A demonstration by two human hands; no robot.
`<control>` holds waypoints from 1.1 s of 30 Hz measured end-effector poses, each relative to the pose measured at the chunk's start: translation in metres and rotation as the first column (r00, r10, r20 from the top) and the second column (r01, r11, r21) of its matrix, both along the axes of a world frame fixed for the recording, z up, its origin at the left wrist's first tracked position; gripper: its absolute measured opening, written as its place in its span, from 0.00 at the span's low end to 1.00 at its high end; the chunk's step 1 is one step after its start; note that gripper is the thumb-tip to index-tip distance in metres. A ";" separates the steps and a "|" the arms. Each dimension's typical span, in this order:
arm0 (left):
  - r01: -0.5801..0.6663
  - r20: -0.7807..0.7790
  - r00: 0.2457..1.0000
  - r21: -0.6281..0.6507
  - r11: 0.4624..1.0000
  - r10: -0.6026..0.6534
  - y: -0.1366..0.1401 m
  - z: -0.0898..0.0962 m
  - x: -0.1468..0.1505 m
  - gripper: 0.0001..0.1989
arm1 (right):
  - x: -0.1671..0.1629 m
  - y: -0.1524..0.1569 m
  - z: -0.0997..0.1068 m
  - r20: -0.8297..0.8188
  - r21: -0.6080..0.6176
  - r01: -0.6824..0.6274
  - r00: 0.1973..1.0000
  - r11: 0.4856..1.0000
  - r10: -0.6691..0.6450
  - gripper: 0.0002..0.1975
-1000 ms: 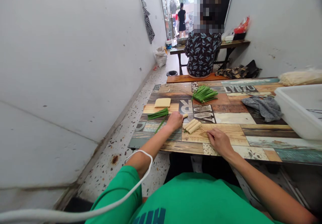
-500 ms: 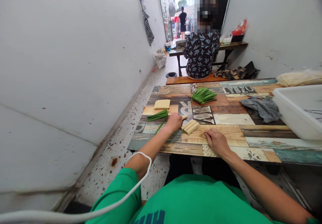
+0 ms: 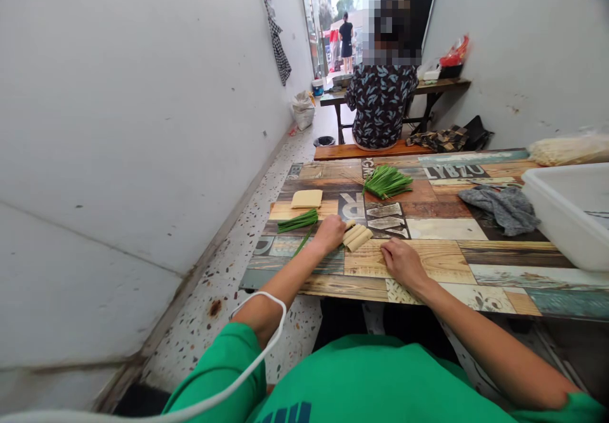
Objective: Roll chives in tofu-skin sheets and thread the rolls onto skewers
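Several pale yellow rolls, which look like tofu skin, lie side by side on the patterned table. Green filling showed at their ends a moment ago. My left hand is closed at their left side, gripping the end of one roll. To the right of the rolls, my right hand is closed in a pinch low over the table. A thin skewer ran from these fingers toward the rolls earlier; now it is hardly visible. Cut green chives and a stack of square yellow sheets lie beyond my left forearm.
A bigger bunch of chives lies farther back, with thin sticks beside it. On the right are a grey cloth, a white plastic tub and a bagged pale bundle. A person sits on the bench ahead, facing away.
My right hand has shifted slightly left and closer to the rolls. The rolls sit a little more tightly together. My left hand has stayed nearly in place.
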State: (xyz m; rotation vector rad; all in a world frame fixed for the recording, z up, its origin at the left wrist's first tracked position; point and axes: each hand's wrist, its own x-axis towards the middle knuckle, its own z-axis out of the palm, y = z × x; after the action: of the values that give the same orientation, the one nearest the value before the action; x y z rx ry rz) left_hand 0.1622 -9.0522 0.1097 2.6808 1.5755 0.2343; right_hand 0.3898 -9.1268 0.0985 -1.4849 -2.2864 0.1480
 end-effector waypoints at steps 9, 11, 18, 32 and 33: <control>0.003 0.005 1.000 -0.029 1.000 -0.002 -0.007 0.015 0.002 0.18 | -0.007 0.018 0.000 0.033 -0.003 -0.029 0.999 1.000 0.029 0.13; -0.107 0.011 0.994 0.001 0.994 0.107 -0.018 0.013 0.008 0.19 | -0.008 0.016 0.001 0.041 0.001 -0.007 0.999 1.000 0.007 0.13; -0.345 0.229 0.918 0.063 0.936 0.323 -0.051 -0.002 0.022 0.31 | -0.009 0.011 0.004 0.022 -0.006 0.023 1.000 1.000 -0.023 0.13; -0.256 0.362 0.910 0.103 0.961 0.203 -0.050 -0.019 0.080 0.21 | 0.079 -0.004 0.035 0.085 0.021 0.083 0.993 0.996 -0.084 0.07; -0.261 0.366 0.907 0.107 0.959 0.206 -0.051 -0.021 0.079 0.21 | 0.095 -0.002 0.047 0.058 0.061 0.112 0.992 0.992 -0.116 0.08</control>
State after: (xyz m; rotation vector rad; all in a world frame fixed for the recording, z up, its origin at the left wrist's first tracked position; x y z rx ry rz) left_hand 0.2414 -9.1029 0.0892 2.3602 1.8139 0.8254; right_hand 0.4845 -9.1288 0.1451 -1.6063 -2.2262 0.0030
